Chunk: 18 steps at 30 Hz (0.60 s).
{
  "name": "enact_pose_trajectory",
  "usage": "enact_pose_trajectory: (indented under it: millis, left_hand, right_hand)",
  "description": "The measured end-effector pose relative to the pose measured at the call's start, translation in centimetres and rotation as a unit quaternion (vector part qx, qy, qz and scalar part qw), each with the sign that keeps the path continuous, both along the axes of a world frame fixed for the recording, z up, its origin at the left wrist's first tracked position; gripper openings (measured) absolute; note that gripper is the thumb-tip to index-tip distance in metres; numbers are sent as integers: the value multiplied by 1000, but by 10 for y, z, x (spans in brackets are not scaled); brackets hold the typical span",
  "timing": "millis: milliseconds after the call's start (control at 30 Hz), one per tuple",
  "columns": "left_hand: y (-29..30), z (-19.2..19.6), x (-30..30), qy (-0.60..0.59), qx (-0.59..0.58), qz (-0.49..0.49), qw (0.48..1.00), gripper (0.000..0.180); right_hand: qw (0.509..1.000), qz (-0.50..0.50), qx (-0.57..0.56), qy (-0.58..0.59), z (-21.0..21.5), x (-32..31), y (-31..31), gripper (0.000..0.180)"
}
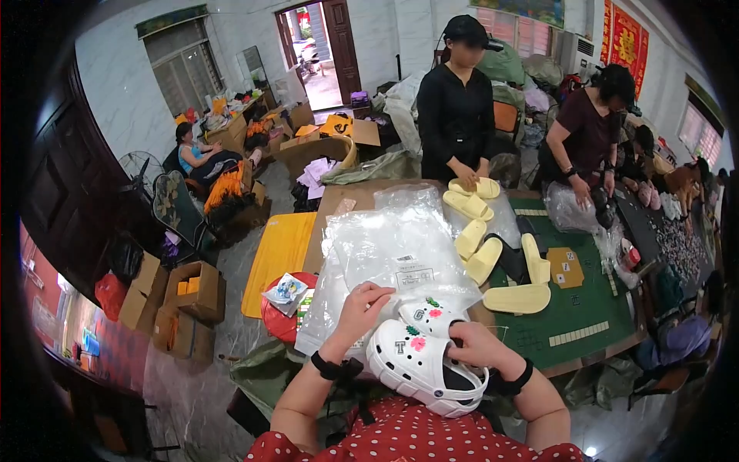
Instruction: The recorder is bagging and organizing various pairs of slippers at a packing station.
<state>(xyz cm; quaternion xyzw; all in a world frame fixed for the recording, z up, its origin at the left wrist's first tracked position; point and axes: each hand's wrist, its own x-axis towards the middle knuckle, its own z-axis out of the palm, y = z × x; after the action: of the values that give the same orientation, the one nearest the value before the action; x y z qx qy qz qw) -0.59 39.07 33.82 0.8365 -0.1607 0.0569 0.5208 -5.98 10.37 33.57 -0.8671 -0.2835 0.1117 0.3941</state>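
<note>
A pair of white clogs [394, 362] with flower and letter charms is close to my body at the near table edge. My right hand [479, 344] grips the clogs at their right side, its fingers partly hidden inside the opening. Beyond them, a large clear plastic bag [377, 246] lies flat on the table, one edge lifted over the toe of the farther clog. My left hand [362, 308] pinches that edge between thumb and fingers. Several pale yellow slides [517, 300] lie to the right, beside a black one [511, 260].
A green table surface [531, 339] carries a row of small tiles. Across the table, a person in black [459, 115] handles yellow slides; another [585, 138] handles something dark. Left are a red round stool [279, 322], a yellow board [277, 254] and cardboard boxes [196, 292].
</note>
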Motion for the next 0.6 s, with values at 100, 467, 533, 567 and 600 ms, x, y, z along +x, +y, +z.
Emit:
enact_pose_trajectory:
  millis: [100, 467, 533, 567, 600]
  left_hand:
    - [-1, 8, -5, -138, 88, -22, 986, 20]
    - [-21, 26, -35, -241, 113, -79, 961, 29]
    - [-24, 29, -38, -235, 134, -83, 959, 33]
    - [-25, 32, -39, -246, 147, -87, 954, 33]
    - [-26, 33, -39, -257, 159, -90, 949, 34]
  right_hand:
    - [993, -85, 29, 72, 8, -2, 0, 30]
    - [959, -274, 5, -72, -1, -7, 14, 24]
    - [960, -255, -20, -112, -2, -13, 21, 24]
    - [966, -235, -41, -105, -1, -14, 19, 23]
    - [965, -235, -41, -106, 0, -13, 20, 23]
